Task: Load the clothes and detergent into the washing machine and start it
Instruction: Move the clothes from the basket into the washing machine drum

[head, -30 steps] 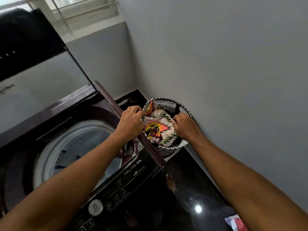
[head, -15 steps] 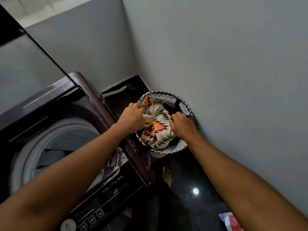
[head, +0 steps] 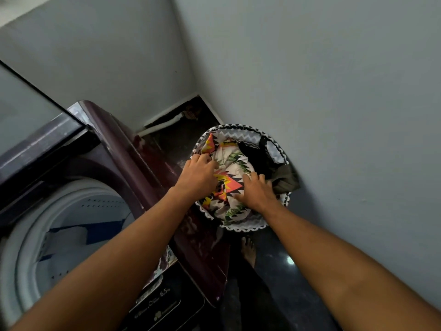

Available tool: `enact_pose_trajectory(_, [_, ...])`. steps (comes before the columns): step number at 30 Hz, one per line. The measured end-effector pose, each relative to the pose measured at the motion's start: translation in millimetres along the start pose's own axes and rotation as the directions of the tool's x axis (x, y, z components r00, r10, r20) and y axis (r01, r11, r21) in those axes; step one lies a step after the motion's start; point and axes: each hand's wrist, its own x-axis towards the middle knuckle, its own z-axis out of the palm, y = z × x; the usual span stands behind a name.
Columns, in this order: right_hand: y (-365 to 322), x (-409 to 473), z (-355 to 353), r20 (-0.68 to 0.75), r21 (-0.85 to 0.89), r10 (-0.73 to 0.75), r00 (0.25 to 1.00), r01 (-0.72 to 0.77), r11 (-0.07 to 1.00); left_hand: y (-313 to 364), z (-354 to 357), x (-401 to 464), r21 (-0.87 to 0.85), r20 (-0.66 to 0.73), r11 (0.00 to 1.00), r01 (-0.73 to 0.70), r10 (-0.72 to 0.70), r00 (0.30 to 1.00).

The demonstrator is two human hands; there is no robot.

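Both arms reach forward and down into one round laundry basket on the floor beside the washing machine. The left hand grips the patterned cloth with curled fingers; the right hand pinches its other side. One dark garment lies beside it in the basket. One bare foot shows below.

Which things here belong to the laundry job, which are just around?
Job:
- left hand and right hand, both on the patterned white cloth
- zigzag-rimmed round laundry basket
- maroon top-load washing machine, lid up

Around:
- dark olive garment
- bare foot
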Motion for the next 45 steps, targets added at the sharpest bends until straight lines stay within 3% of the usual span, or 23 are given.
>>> enact_pose_trajectory(4, [-1.5,7.5,13.2,0.021,0.063,-0.021,1.000,0.019,0.998,-4.0,1.8,2.9,-0.023,-0.022,1.000,0.007,-0.008,1.000])
enact_pose_trajectory(8, [-6.2,9.1,4.4,-0.094,0.197,-0.046,0.995,0.064,0.978,-3.8,5.5,1.5,-0.070,0.023,0.997,0.034,-0.032,0.999])
enact_pose_trajectory(18, [-22.8,-18.8,-54.9,-0.331,0.412,0.103,0.938,0.046,0.910,2.8,4.6,-7.1,-0.121,0.102,0.988,0.099,-0.087,0.991])
enact_pose_trajectory(21, [-31.0,-29.5,-71.8,-0.458,0.448,0.127,0.880,0.105,0.888,0.0,5.2,-7.9,-0.085,0.168,0.991,0.100,-0.085,0.982])
enact_pose_trajectory(24, [-38.5,-37.7,-90.1,-0.613,0.505,0.152,0.776,0.236,0.830,-0.6,6.6,-6.1,-0.063,0.222,0.991,0.119,-0.103,0.970])
enact_pose_trajectory(27, [-41.9,-39.1,-104.1,-0.708,0.520,0.197,0.679,0.312,0.795,3.4,2.8,-1.5,-0.114,0.200,0.985,0.130,-0.106,0.974])
enact_pose_trajectory(28, [-42.4,-38.6,-107.4,-0.707,0.518,0.198,0.679,0.307,0.798,5.9,0.8,-1.1,-0.144,0.157,0.981,0.126,-0.103,0.982])
enact_pose_trajectory(30, [-41.4,-36.9,-109.6,-0.629,0.516,0.193,0.753,0.218,0.828,8.7,-1.2,0.0,-0.275,0.000,0.956,0.101,-0.105,0.994])
enact_pose_trajectory(33, [-34.8,-34.1,-111.2,-0.333,0.428,0.242,0.911,-0.083,0.900,14.2,-15.6,-4.9,-0.607,-0.178,0.795,0.027,-0.169,0.969])
enact_pose_trajectory(36, [-28.7,-32.9,-105.7,0.012,0.267,0.291,0.957,-0.283,0.921,17.8,-30.9,-16.8,-0.798,-0.237,0.603,-0.009,-0.300,0.924])
enact_pose_trajectory(38, [-29.5,-33.7,-108.0,0.112,0.305,0.231,0.966,-0.255,0.917,19.6,-35.8,-23.6,-0.819,-0.272,0.572,-0.044,-0.319,0.908])
enact_pose_trajectory(41, [-35.6,-33.0,-113.8,-0.021,0.314,0.008,1.000,-0.001,0.950,25.0,-50.0,-34.6,-0.850,-0.300,0.516,-0.110,-0.302,0.905])
enact_pose_trajectory(45, [-58.1,-36.7,-134.7,-0.141,0.351,-0.090,0.986,0.135,0.926,33.6,-81.6,-46.9,-0.858,-0.357,0.471,-0.204,-0.263,0.896])
